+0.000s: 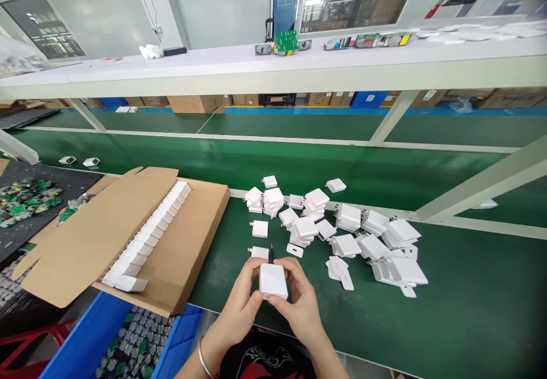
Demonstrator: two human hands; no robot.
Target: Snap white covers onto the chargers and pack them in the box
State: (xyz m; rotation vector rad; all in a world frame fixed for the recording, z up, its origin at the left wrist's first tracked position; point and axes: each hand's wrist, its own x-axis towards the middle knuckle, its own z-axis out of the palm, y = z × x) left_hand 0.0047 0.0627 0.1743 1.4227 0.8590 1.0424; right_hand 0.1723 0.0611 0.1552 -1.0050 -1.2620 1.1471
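Near the front edge of the green bench, a white charger housing (273, 281) is gripped from both sides. My left hand (243, 302) closes on its left side, thumb at the near corner. On the opposite side, my right hand (299, 305) holds it with thumb and fingers. A thin dark pointed tool (270, 253) sticks up just behind the housing; whether a hand holds it I cannot tell. Just beyond my fingers lies a white charger with prongs (258, 252). Several more white chargers (305, 228) are heaped farther back. Small white cover plates (339, 270) lie to the right.
An open cardboard box (213, 208) on the left holds a slanting row of white housings (149, 236). Below it stands a blue bin (92, 333) of circuit parts. Circuit boards (29, 199) cover a black mat far left. A white shelf (239, 80) spans the back.
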